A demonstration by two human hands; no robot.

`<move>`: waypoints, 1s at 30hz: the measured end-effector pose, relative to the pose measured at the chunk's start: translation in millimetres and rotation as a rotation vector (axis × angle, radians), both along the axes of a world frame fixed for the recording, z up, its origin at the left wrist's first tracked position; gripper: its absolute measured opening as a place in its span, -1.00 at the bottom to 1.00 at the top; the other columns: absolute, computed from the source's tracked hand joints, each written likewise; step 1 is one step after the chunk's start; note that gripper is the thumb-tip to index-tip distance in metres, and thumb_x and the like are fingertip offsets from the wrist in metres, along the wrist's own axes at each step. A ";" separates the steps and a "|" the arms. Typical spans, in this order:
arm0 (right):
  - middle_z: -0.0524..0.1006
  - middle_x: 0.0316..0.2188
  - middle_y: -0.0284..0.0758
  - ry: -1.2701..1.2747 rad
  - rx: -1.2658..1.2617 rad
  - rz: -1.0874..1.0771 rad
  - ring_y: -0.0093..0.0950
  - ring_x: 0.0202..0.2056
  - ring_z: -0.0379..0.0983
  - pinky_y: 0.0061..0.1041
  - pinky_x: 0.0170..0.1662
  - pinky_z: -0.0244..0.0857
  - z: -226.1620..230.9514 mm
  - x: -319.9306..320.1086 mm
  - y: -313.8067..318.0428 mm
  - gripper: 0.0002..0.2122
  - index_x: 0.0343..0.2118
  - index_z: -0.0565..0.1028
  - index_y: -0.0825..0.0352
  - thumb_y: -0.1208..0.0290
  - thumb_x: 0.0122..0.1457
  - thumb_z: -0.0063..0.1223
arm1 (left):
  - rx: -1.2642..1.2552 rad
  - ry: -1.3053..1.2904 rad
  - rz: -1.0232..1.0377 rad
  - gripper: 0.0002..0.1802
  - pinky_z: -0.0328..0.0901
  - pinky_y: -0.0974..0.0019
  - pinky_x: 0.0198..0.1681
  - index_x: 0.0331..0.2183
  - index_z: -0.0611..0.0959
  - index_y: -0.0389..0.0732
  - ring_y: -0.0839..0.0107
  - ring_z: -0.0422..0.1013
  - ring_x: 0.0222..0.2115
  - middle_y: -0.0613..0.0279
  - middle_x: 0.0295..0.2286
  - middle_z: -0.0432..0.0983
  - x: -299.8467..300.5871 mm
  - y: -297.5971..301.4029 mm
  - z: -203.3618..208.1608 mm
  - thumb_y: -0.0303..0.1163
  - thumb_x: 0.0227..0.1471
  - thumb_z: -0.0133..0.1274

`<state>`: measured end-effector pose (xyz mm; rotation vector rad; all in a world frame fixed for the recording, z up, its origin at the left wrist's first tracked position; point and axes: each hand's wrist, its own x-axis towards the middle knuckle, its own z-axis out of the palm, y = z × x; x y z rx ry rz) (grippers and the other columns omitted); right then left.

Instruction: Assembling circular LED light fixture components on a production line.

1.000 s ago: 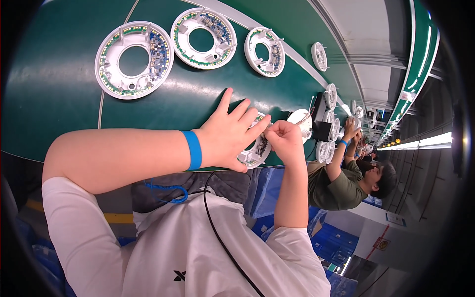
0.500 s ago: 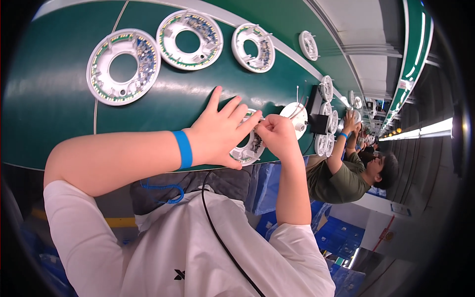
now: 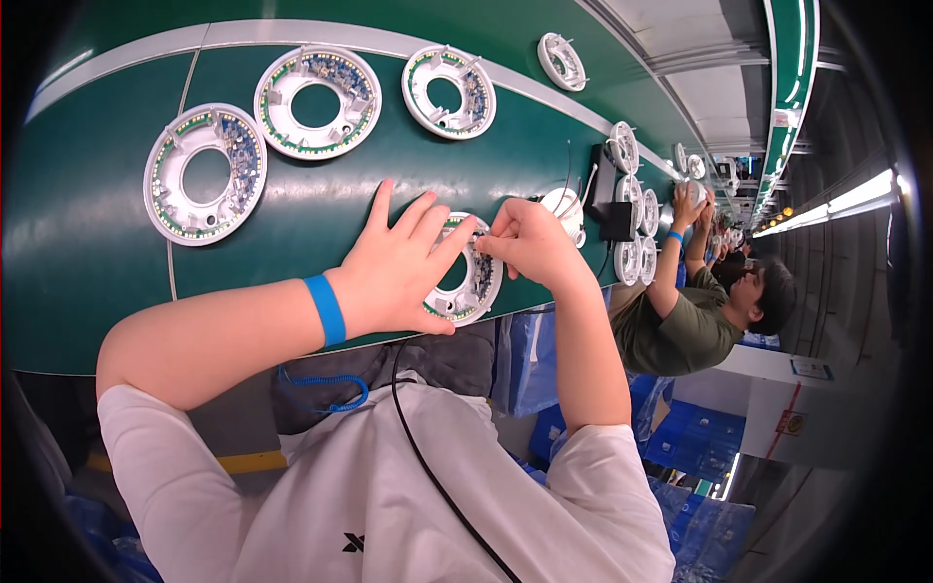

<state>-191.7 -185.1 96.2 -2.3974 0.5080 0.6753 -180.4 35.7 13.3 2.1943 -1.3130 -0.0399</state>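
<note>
A white ring-shaped housing (image 3: 461, 312) with a circuit board in it lies at the bench's near edge. My left hand (image 3: 394, 262) rests over its left side with fingers spread, the thumb by the near rim and a fingertip on the board. At the ring's right side, my right hand (image 3: 535, 245) has thumb and forefinger pinched close to the board's components. Whatever is in that pinch is too small or hidden to make out. Beyond my right hand sits a white round part (image 3: 561, 201) with thin wires standing up from it, partly covered by the hand.
Similar rings, a left one (image 3: 161, 185), a middle one (image 3: 272, 107) and a right one (image 3: 418, 92), lie along the far side of the green bench (image 3: 87, 282). A black box (image 3: 616, 222) stands near stacked rings (image 3: 627, 262). A co-worker (image 3: 695, 325) works farther right.
The view has shifted, so the bench items appear farther left. My right hand keeps its pinch at the ring's right side, and my left hand stays spread on the ring.
</note>
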 end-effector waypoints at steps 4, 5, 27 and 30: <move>0.56 -0.33 -0.39 0.009 0.080 0.062 -0.66 -0.59 0.47 -0.62 -0.64 0.23 26.4 14.8 2.9 -0.60 -0.05 0.53 0.41 0.52 0.01 0.36 | 0.016 0.002 0.011 0.33 -0.20 -0.53 0.27 0.31 0.22 -0.25 -0.12 0.09 0.28 -0.18 0.15 0.26 -0.1 3.2 -1.2 0.35 -0.32 0.33; 0.54 -0.27 -0.41 -0.093 0.109 0.082 -0.69 -0.58 0.47 -0.66 -0.63 0.24 33.8 20.9 -2.8 -0.60 -0.04 0.54 0.38 0.56 0.01 0.33 | 0.015 0.004 0.020 0.33 -0.20 -0.53 0.27 0.31 0.22 -0.25 -0.12 0.09 0.28 -0.18 0.15 0.26 0.2 2.6 -1.1 0.35 -0.32 0.33; 0.58 -0.60 -0.24 -0.636 -0.680 0.299 -0.48 -0.63 0.54 -0.47 -0.48 0.42 -42.2 242.6 -193.9 -0.82 -0.33 0.61 0.43 0.40 0.18 0.10 | -0.032 -0.037 0.009 0.31 -0.03 -0.45 0.24 0.27 0.32 -0.21 -0.03 0.21 0.18 -0.09 0.07 0.34 5.9 7.1 0.6 0.38 -0.39 0.33; 0.61 -0.53 -0.17 -0.620 -0.689 0.273 -0.32 -0.49 0.59 -0.36 -0.33 0.45 -26.9 225.2 -188.5 -0.83 -0.37 0.63 0.41 0.39 0.13 0.14 | -0.013 -0.077 -0.015 0.29 -0.01 -0.46 0.22 0.27 0.32 -0.22 -0.01 0.21 0.16 -0.04 0.03 0.35 8.4 5.2 -0.7 0.40 -0.35 0.30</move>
